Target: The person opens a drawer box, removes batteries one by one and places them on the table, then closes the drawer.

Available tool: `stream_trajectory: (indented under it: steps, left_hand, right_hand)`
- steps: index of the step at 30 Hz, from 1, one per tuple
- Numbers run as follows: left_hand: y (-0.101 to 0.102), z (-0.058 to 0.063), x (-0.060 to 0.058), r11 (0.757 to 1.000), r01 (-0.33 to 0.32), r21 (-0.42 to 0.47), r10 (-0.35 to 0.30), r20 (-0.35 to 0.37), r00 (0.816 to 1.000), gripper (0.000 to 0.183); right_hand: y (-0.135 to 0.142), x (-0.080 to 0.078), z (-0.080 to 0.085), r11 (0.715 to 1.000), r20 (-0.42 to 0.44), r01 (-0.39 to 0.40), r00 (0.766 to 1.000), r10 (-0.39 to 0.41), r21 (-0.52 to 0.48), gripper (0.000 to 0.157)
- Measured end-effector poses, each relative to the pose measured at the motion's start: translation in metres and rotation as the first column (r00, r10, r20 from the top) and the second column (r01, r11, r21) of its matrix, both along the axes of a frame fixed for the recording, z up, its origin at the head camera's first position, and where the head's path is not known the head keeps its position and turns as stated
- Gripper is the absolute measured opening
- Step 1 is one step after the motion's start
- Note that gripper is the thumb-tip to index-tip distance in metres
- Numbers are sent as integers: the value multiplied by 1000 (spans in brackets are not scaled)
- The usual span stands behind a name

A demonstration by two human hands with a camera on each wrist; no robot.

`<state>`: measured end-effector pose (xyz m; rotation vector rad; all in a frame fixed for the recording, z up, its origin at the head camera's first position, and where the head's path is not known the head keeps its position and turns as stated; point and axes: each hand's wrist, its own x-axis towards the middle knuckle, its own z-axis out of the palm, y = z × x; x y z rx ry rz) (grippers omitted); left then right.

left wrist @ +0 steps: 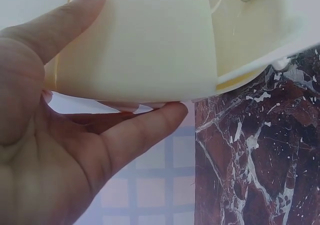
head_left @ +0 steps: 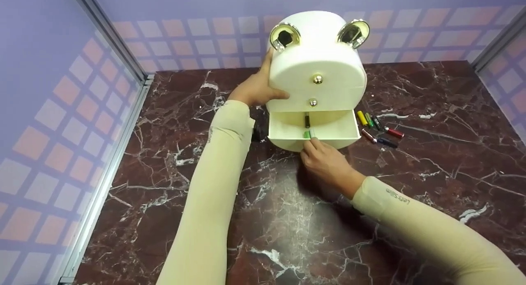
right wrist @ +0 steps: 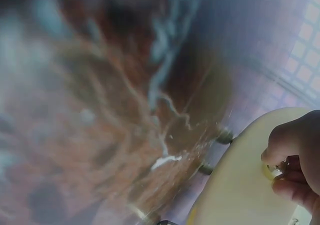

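Note:
A white rounded drawer cabinet (head_left: 316, 67) with two gold-rimmed ears stands on the marble-patterned surface. Its lowest drawer (head_left: 283, 126) is pulled out, with a dark small cylinder (head_left: 307, 120) and a green-and-silver one (head_left: 308, 134) inside. My left hand (head_left: 257, 85) braces the cabinet's left side, thumb across the front edge and fingers extended along the side, as the left wrist view (left wrist: 70, 130) also shows. At the drawer's front, my right hand (head_left: 328, 159) pinches a round gold knob (right wrist: 273, 171) between thumb and fingers; in the head view that hand hides the knob.
Several small coloured cylinders lie right of the drawer, among them a yellow one (head_left: 362, 118) and a red one (head_left: 395, 132). Two more knobs, one gold (head_left: 317, 79) and one below it (head_left: 313, 102), sit on the upper drawers. A checkered wall (head_left: 230, 38) rises behind.

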<state>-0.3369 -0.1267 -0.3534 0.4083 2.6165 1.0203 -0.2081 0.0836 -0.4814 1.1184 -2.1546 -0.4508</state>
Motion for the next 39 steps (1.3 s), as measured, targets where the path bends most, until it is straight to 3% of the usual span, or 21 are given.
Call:
stream_trajectory:
  steps: [3, 8, 14, 19, 26, 32, 39]
  left_hand:
    - [0, 0, 0, 1000, -7, -9, 7, 1, 1000, 130]
    - [0, 0, 1, 1000, -15, -10, 15, 5, 1000, 129]
    - [0, -1, 1, 1000, -22, 3, 21, 24, 999, 129]
    - [0, 0, 1, 1000, -18, 10, 18, 25, 1000, 129]
    - [0, -1, 1, 1000, -21, 18, 20, 24, 1000, 129]
    - [0, -1, 1, 1000, -17, 21, 16, 17, 1000, 130]
    - [-1, -3, 0, 1000, -9, 25, 9, 16, 1000, 130]
  right_hand:
    - [1, 5, 0, 1000, 26, 5, 1000, -4, -22, 14]
    - [1, 13, 2, 999, 63, 31, 997, -32, 29, 1]
    - [-2, 25, 1, 999, 178, -31, 984, 30, 5, 21]
    - [-3, 30, 0, 996, 171, -85, 981, 87, -22, 19]
    - [-2, 30, 12, 983, 212, -97, 969, 129, -158, 21]
    - [0, 24, 27, 941, 263, -94, 947, 185, -324, 17]
    - [9, 13, 45, 898, 316, -25, 932, 180, -438, 10]
